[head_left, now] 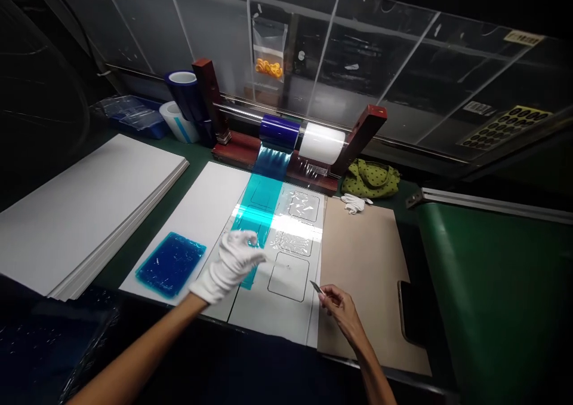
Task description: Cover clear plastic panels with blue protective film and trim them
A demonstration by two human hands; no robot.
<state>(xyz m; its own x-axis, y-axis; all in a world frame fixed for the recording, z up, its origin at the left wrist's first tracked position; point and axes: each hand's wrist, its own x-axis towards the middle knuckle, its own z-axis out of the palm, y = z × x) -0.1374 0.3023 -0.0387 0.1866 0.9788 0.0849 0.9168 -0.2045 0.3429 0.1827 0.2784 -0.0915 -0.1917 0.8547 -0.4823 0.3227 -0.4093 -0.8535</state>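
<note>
My left hand (230,264), in a white glove, hovers over the blue film strip (264,199). Its thumb and curled fingers are apart, and I make out nothing between them. Bare and pinched, my right hand (339,309) holds a small knife blade (316,287), tip pointing up and left, close to the sheet's right edge. The blue strip runs down from a blue film roll (280,131) across a white sheet with drawn rounded rectangles (289,276). Clear film pieces (295,242) lie over the two upper right outlines.
A stack of blue film pieces (170,264) lies on the left. Beyond it is a white sheet stack (89,208). A wooden roll stand (364,133) also carries a clear film roll (323,142). Brown board (362,255), a phone (409,312) and a spare glove (353,203) are right.
</note>
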